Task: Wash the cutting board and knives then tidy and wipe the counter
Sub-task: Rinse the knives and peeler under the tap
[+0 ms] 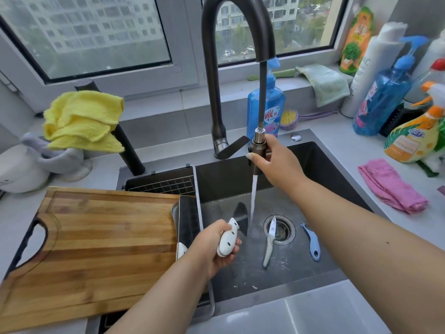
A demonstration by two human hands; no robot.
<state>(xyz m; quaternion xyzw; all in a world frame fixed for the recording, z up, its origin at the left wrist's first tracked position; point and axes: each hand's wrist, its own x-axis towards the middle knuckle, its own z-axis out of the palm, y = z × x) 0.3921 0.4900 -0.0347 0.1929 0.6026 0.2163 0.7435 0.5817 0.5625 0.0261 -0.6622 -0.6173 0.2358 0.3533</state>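
Both my hands are clamped: left hand (212,247) grips the white-handled knife (231,233) over the sink (337,169); right hand (277,160) holds the sprayer head (258,147). Cutting board (96,244) covers the sink's left edge; small knife (269,242) by the drain.

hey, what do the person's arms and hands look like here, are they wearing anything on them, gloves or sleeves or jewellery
Both forearms are bare as far as the view shows: no sleeves, no gloves. The left hand and right hand show no rings, and neither wrist carries a watch or bracelet. The right thumbnail is fairly long, with a pale tip. A small dark mole sits on the right forearm.
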